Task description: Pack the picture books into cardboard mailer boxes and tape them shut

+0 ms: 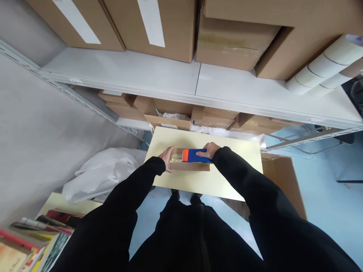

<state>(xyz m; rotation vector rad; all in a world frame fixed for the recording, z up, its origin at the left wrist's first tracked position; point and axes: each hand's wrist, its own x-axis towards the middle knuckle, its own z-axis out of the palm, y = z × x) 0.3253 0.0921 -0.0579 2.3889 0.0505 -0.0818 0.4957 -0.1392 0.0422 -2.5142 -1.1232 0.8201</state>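
A small brown cardboard box (193, 166) lies flat on a pale yellow table, with a shiny strip of clear tape (176, 155) at its left end. My left hand (166, 158) grips that end, its fingers over the far corner and its thumb at the near side. In my right hand (210, 151) is a blue tape dispenser (194, 155) with an orange front, held over the box's top. The dispenser's orange end points left, toward my left hand. My palm hides its right end.
Behind the pale table (229, 185), a white shelf (170, 77) carries large cartons (167, 30) and white rolls (326, 66). An open carton (279, 173) stands right of the table. A white plastic bag (104, 172) and books (42, 241) are at the left.
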